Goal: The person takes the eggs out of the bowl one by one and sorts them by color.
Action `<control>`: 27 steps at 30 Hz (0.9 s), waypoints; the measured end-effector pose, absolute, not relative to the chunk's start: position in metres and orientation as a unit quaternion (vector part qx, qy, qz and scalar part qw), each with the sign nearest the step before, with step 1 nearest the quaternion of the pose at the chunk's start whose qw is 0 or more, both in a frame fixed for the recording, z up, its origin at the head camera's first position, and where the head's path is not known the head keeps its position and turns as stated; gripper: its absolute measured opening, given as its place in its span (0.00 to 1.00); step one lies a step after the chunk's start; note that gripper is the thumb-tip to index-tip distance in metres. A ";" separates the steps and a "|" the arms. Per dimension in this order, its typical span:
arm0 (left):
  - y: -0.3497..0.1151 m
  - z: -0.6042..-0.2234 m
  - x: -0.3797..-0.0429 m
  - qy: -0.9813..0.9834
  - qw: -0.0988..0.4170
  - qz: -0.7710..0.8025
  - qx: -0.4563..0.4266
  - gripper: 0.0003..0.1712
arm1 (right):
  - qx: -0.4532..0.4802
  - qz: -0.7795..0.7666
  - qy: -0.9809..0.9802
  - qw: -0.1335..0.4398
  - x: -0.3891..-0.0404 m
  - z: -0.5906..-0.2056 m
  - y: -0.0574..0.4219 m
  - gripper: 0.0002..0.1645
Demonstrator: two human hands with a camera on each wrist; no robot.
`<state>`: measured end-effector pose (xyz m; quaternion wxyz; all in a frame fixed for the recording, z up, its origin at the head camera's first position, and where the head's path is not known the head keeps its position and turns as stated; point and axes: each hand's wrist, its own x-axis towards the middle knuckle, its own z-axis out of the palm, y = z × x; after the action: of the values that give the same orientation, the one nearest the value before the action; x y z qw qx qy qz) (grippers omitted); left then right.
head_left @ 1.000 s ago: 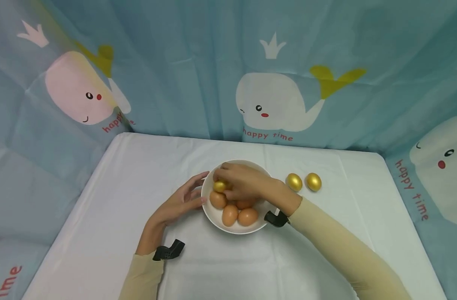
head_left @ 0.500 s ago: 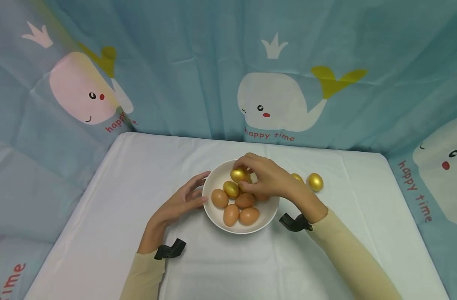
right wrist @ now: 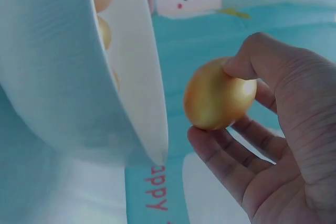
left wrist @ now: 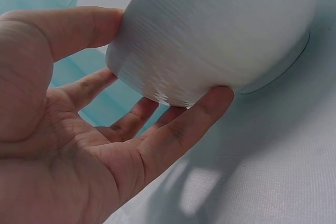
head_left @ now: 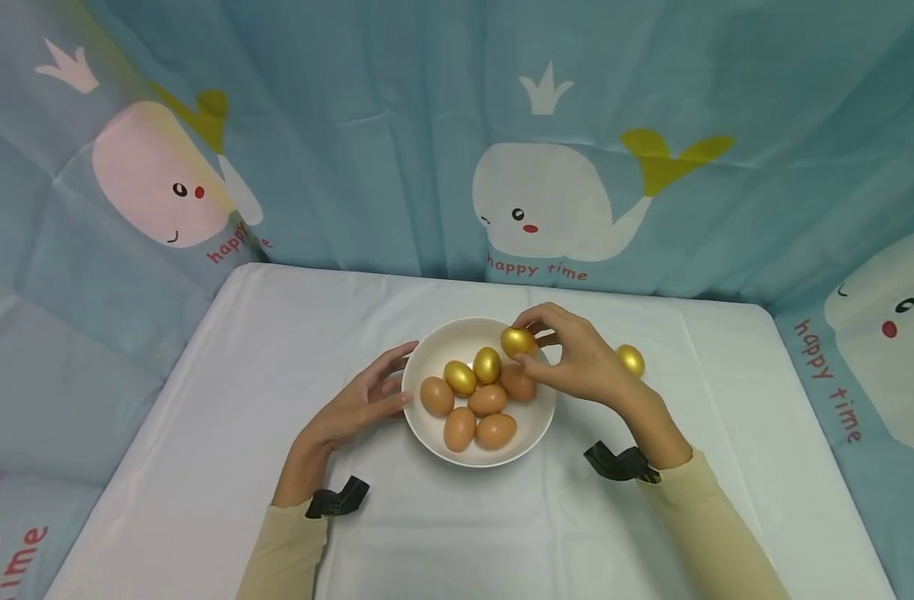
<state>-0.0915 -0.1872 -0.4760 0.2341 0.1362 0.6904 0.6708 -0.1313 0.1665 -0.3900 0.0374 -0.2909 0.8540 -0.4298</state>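
Note:
My right hand pinches a golden egg between thumb and fingers at the far right rim of a white bowl. In the right wrist view, this golden egg is beside the bowl's outer wall. Two more golden eggs lie inside the bowl with several brown eggs. My left hand is at the bowl's left side, its spread fingers against the outer wall. The left wrist view shows the thumb tip near the rim and a fingertip low on the bowl.
Another golden egg lies on the white tablecloth to the right, partly behind my right hand. A blue curtain with whale prints rises behind the table and at both sides.
My right hand has moved right from inside the bowl to its far right rim, carrying the golden egg. It now covers one golden egg's spot on the table. The left hand stays put.

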 end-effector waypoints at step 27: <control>-0.188 -0.476 -0.091 0.697 0.233 0.666 0.129 0.44 | -0.135 -0.512 0.841 -0.110 -0.094 -0.415 0.225 0.25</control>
<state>-0.0906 -0.1878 -0.4756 0.2329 0.1294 0.6971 0.6656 -0.0938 0.2252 -0.4148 -0.1104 -0.1349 0.8409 -0.5123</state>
